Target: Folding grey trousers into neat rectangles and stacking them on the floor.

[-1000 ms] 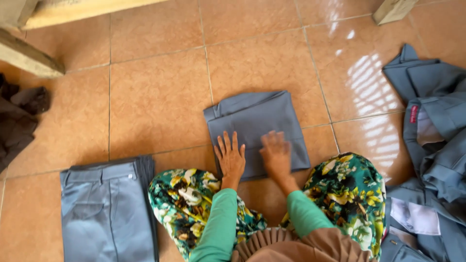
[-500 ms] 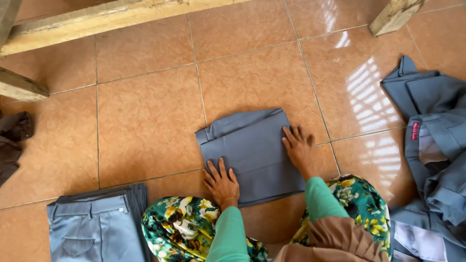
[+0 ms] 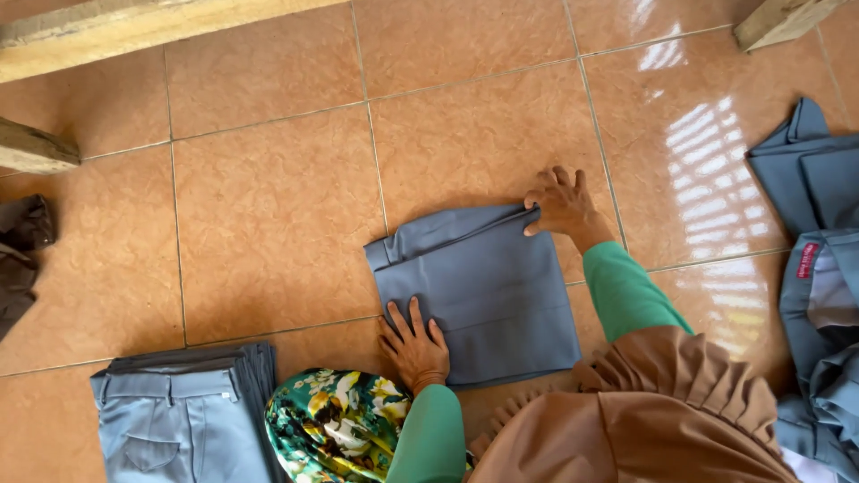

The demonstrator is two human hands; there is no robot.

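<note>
A folded grey-blue garment (image 3: 479, 286) lies flat on the orange floor tiles in front of me. My left hand (image 3: 414, 343) presses on its near left corner, fingers spread. At the far right corner my right hand (image 3: 560, 202) curls its fingers over the folded edge of the cloth. Both arms wear green sleeves, and a brown pleated cloth covers the lower right of the view.
A stack of folded grey trousers (image 3: 183, 416) sits at the lower left. Loose grey garments (image 3: 819, 259) are heaped at the right. A dark brown cloth (image 3: 20, 255) lies at the left edge. Wooden beams (image 3: 134, 27) cross the top. My flowered skirt (image 3: 335, 425) covers my knee.
My right hand has slid from the garment's near edge to its far right corner. My left hand has shifted to the near left corner. The view has moved closer.
</note>
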